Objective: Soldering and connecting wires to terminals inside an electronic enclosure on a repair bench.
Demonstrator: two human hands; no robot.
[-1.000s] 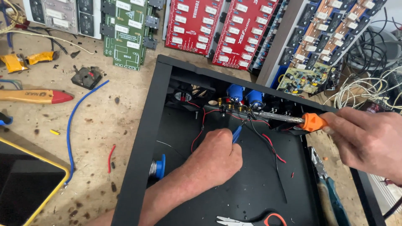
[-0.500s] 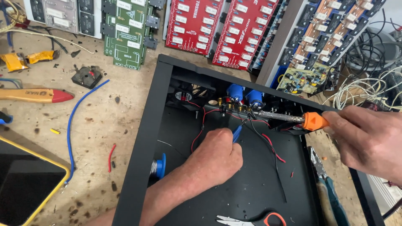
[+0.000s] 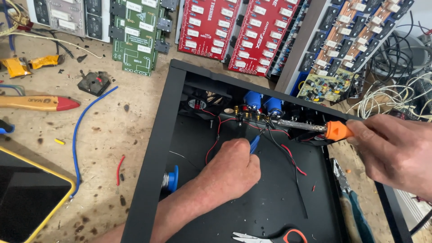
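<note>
Head view. The person solders wiring inside an open black metal chassis point(image 3: 155, 148) that lies on a worn workbench point(image 3: 103, 135). The right hand point(image 3: 396, 153) grips the orange handle of a soldering iron point(image 3: 315, 127), its metal tip set at the terminals beside two blue capacitors point(image 3: 263, 104) on the rear wall. The left hand point(image 3: 231, 166) is closed on a small blue-handled tool point(image 3: 254, 144), which steadies the red and black wires point(image 3: 216, 135) near that joint. The step in hand appears to be joining a wire to a terminal. The next move calls for a steady tip on the joint and a motionless wire. Scissors point(image 3: 270, 237) lie at the near edge; red circuit boards point(image 3: 234, 31) stand beyond.
</note>
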